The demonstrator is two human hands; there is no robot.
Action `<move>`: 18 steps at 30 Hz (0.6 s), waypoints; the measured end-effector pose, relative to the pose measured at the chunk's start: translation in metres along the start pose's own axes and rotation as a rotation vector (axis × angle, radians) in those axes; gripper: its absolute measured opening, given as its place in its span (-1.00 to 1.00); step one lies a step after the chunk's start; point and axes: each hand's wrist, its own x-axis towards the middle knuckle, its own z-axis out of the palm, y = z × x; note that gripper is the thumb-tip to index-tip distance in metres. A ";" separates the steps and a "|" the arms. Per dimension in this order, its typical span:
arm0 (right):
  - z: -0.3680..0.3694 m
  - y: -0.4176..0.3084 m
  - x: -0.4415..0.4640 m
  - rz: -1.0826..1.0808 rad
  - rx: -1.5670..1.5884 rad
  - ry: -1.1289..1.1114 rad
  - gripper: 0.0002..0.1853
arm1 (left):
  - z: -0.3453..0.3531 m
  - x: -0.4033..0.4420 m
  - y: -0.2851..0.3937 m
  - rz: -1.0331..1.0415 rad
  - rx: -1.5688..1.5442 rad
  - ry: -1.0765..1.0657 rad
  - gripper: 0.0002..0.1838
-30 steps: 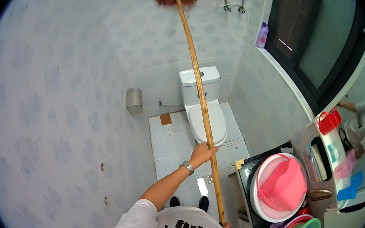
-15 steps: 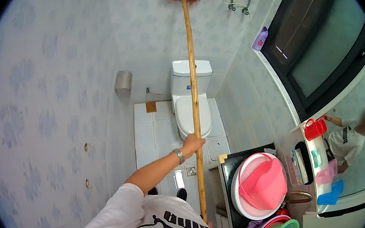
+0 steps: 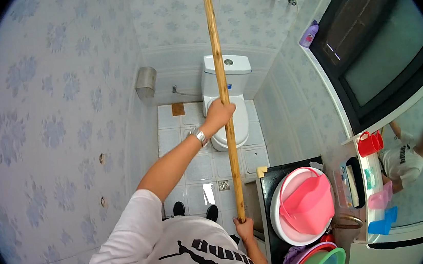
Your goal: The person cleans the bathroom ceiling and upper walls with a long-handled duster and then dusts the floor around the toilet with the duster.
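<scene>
A long wooden pole point(image 3: 220, 69) stands nearly upright in the view, and its top runs out of the frame; its brush head is out of sight. My left hand point(image 3: 219, 114), with a metal watch on the wrist, is wrapped round the middle of the pole, in front of the white toilet point(image 3: 232, 124). Near the pole's lower end my right hand point(image 3: 244, 227) is closed round it, beside the black counter point(image 3: 266, 198).
Pink and white basins point(image 3: 283, 227) rest on the counter at the right, with a green basin point(image 3: 333, 262) below. Red cups point(image 3: 369, 144) sit on a shelf by the mirror. A purple bottle point(image 3: 309, 34) stands on the window ledge. A metal holder point(image 3: 145, 82) hangs on the wall.
Both hands and the pole have moved up in the view. The reddish-brown brush head has left the frame at the top, and my right hand has come fully into sight.
</scene>
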 end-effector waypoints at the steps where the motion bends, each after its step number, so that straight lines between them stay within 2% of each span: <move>1: 0.003 0.010 -0.006 0.050 -0.031 -0.023 -0.68 | 0.001 -0.008 -0.010 -0.024 0.034 0.010 -0.79; 5: -0.002 0.032 -0.046 0.268 -0.055 -0.180 -0.71 | 0.020 -0.046 -0.082 -0.202 -0.020 -0.046 -0.77; 7: 0.002 0.068 -0.070 0.260 0.097 -0.142 -0.71 | 0.032 -0.072 -0.111 -0.210 -0.042 -0.049 -0.78; 9: -0.012 0.064 -0.088 0.400 -0.034 -0.180 -0.70 | 0.039 -0.091 -0.133 -0.279 -0.044 -0.157 -0.78; 10: -0.011 0.074 -0.091 0.400 -0.033 -0.182 -0.70 | 0.043 -0.100 -0.141 -0.280 -0.042 -0.157 -0.78; 12: -0.007 0.109 -0.099 0.374 -0.061 -0.183 -0.69 | 0.049 -0.113 -0.148 -0.476 -0.164 -0.197 -0.82; 16: -0.003 0.155 -0.109 0.334 -0.097 -0.170 -0.68 | 0.056 -0.115 -0.149 -0.552 -0.186 -0.183 -0.85; 18: -0.011 0.132 -0.107 0.388 -0.112 -0.159 -0.69 | 0.049 -0.114 -0.134 -0.547 -0.190 -0.177 -0.86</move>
